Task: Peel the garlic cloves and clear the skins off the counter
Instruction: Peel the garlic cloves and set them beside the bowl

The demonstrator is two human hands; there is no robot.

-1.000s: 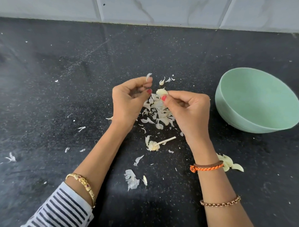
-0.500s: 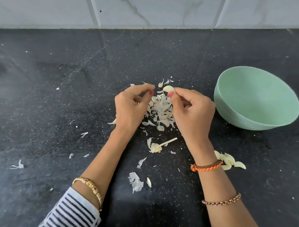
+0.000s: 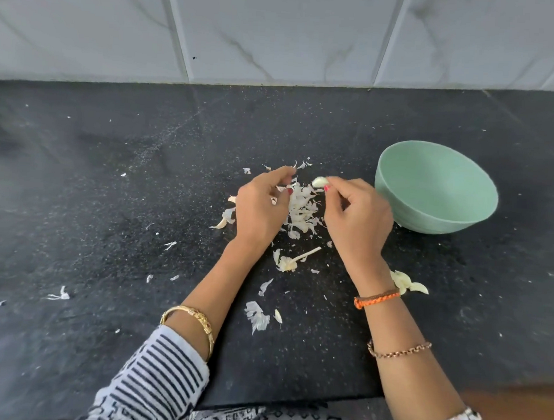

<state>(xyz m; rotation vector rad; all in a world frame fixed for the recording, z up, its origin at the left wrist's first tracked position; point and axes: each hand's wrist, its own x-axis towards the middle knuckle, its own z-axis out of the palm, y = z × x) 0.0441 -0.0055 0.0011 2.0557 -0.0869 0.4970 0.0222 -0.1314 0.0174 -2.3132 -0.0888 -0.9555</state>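
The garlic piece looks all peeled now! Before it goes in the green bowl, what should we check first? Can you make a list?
1. Clove held firmly: the right hand pinches the garlic clove at its fingertips. Ok.
2. Clove fully peeled: the side in view looks bare, the rest is hidden. Cannot tell.
3. Left hand free of skin: a scrap may sit between its curled fingers. Cannot tell.
4. Green bowl in reach: it sits right beside the right hand, tilted, mouth open. Ok.
5. Way to the bowl: nothing stands between. Ok.
6. Counter cleared: the skin pile and scattered flakes lie there. Not ok.
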